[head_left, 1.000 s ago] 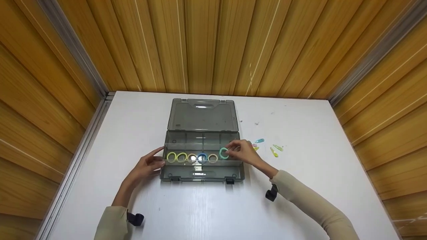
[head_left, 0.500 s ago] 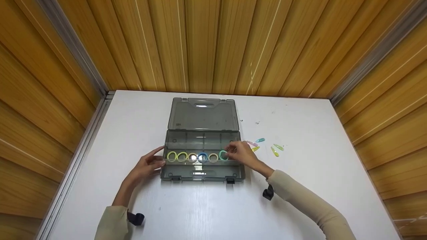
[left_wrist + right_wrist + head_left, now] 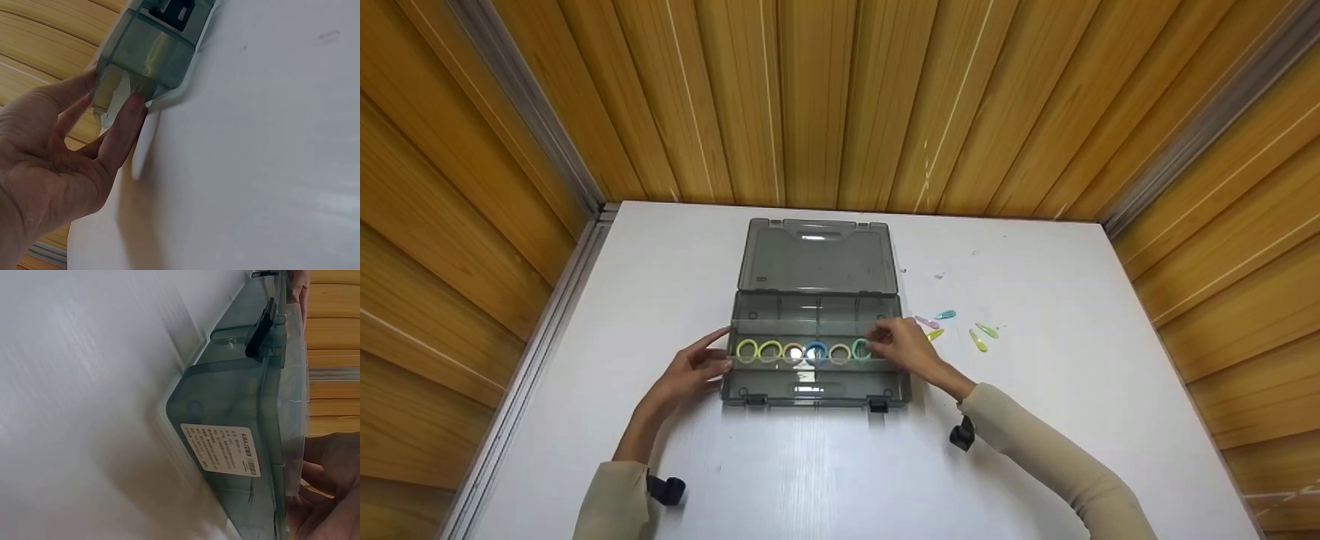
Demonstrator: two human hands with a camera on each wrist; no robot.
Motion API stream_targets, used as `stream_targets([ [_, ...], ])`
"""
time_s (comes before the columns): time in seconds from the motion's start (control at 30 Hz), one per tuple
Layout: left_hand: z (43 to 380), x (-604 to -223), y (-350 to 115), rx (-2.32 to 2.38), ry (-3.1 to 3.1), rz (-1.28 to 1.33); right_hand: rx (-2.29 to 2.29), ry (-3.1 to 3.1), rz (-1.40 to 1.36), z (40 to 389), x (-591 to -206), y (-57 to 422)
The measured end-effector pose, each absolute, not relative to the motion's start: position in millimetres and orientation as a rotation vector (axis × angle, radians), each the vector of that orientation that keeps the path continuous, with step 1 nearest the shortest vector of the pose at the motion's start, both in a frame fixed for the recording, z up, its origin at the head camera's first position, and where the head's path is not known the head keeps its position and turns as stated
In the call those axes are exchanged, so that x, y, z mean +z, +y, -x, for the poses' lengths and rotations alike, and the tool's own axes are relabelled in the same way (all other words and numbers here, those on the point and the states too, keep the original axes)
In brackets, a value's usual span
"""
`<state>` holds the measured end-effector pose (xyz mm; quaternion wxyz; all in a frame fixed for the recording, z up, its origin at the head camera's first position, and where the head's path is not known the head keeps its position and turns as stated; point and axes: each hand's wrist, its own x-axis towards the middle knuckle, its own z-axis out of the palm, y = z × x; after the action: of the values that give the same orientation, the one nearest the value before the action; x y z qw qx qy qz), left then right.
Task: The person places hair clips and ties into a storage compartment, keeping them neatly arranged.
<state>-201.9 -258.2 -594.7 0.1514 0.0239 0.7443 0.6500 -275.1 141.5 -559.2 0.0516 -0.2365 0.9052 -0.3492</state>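
Observation:
A grey see-through divided box (image 3: 815,391) lies open on the table. Several hair ties stand in a row in its middle compartment: two yellow ones (image 3: 769,361) at the left, then a cream, a blue (image 3: 815,361) and another cream one (image 3: 839,362). At the row's right end, my right hand (image 3: 911,349) pinches a green hair tie (image 3: 857,357) between thumb and fingertips. My left hand (image 3: 684,377) touches the box's left end with spread fingers, also seen in the left wrist view. Box walls hide part of my right fingertips in the right wrist view.
Several hair clips lie to the right of the box: blue (image 3: 946,315), pink (image 3: 928,322), yellow (image 3: 977,341) and green (image 3: 987,331). The box lid (image 3: 817,262) is folded back on the table (image 3: 1035,277). Two black latches (image 3: 878,406) stick out from the box front.
My right hand has shifted slightly left, bringing the green hair tie in beside the cream one. The pink clip shows more behind it. My left hand has stayed put.

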Motion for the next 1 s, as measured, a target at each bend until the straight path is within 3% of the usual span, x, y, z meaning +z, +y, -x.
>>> stream_targets([
  [0.5, 207, -597, -262, 1.829, 2.151, -0.096, -1.518, 2.675, 0.716, 287, -528, 168],
  [0.67, 207, -598, -260, 1.821, 2.158, -0.086, -1.511, 2.754, 0.605, 297, -523, 202],
  [1.0, 207, -596, -257, 1.827, 2.137, 0.013, -1.311, 2.788, 0.509, 308, -548, 279],
])
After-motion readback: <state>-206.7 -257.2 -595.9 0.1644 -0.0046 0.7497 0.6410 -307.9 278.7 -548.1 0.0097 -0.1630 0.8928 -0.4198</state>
